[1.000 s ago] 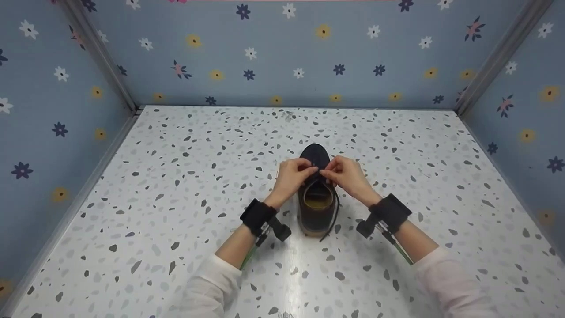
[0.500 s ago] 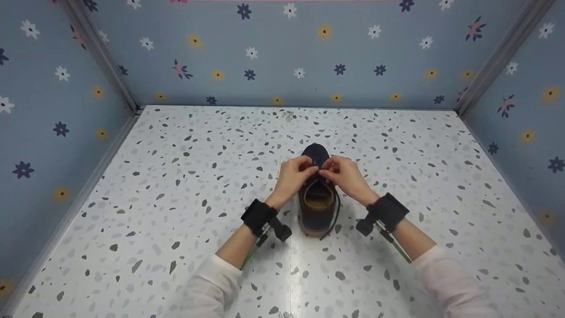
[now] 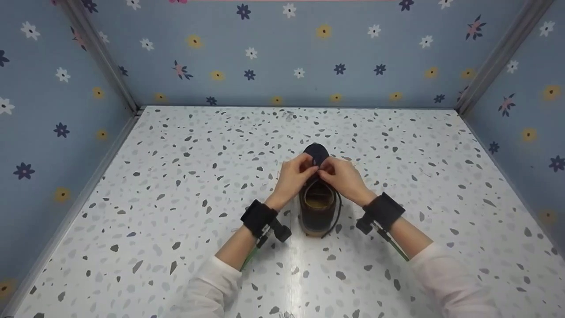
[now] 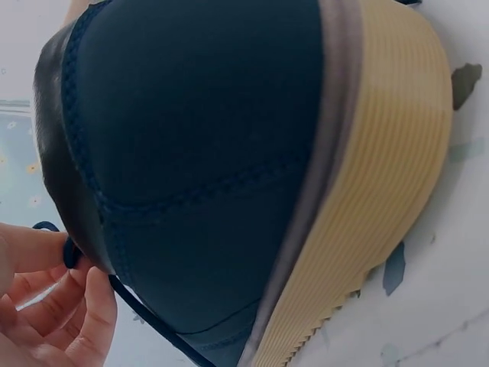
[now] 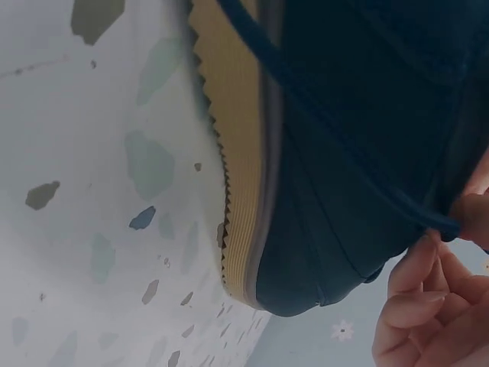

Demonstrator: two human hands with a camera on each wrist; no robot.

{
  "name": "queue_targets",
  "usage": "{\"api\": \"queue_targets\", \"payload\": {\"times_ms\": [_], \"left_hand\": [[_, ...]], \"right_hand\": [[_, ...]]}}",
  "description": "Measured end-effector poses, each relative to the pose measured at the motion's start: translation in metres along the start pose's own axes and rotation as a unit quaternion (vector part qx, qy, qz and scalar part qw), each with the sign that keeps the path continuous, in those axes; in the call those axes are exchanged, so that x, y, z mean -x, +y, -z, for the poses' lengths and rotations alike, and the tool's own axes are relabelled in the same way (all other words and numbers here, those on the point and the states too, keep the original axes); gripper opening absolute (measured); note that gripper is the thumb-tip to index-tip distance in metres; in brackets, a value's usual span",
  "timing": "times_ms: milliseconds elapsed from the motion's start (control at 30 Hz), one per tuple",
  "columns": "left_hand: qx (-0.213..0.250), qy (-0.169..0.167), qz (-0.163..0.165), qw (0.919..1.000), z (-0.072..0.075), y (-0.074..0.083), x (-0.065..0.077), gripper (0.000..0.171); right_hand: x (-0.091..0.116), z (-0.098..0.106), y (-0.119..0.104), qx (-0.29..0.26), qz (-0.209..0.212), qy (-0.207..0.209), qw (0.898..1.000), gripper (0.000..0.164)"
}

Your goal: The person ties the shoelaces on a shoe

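A dark blue lace-up shoe (image 3: 317,221) with a tan ridged sole (image 4: 397,138) stands on the tabletop, toe pointing away from me. Over its lacing, my left hand (image 3: 290,179) and right hand (image 3: 344,177) meet at the fingertips. In the left wrist view, the left hand's thumb and fingers pinch a dark blue shoelace (image 4: 157,321) at the edge of the shoe's opening. On the other side, my right thumb and forefinger pinch the shoelace (image 5: 336,145) too, which crosses the shoe's side in the right wrist view. The hands hide most of the eyelets.
The white speckled tabletop (image 3: 198,154) is bordered by blue flowered panels (image 3: 282,53) at the back and both sides. Each wrist wears a black strap with a camera (image 3: 279,229), close beside the shoe's heel.
The right hand has shifted slightly left, bringing its fingertips against the left hand's. The loose shoelace beside the heel has drawn up a little. The left hand has barely moved.
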State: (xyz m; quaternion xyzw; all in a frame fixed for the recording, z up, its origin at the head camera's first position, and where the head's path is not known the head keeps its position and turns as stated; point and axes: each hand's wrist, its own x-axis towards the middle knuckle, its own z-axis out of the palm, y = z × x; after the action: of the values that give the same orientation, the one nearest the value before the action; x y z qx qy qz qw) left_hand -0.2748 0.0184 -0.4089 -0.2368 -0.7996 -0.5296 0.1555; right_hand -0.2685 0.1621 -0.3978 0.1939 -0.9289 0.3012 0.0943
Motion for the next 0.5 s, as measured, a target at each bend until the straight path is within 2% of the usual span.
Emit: {"api": "queue_targets", "payload": {"times_ms": [300,433,500], "left_hand": [[0.024,-0.020,0.012,0.9994,0.0010,0.0002,0.0015,0.012],[0.041,-0.025,0.021,0.9986,0.0009,0.0007,0.0006,0.014],[0.050,-0.029,0.026,0.9980,0.0004,0.0009,0.0003,0.015]], "right_hand": [[-0.0002,-0.0040,0.0006,0.045,0.000,0.026,0.999,0.015],[-0.0005,-0.0046,0.0007,0.050,-0.008,0.025,0.998,0.014],[-0.0003,-0.0042,0.0016,0.030,-0.007,0.020,0.999,0.013]]}}
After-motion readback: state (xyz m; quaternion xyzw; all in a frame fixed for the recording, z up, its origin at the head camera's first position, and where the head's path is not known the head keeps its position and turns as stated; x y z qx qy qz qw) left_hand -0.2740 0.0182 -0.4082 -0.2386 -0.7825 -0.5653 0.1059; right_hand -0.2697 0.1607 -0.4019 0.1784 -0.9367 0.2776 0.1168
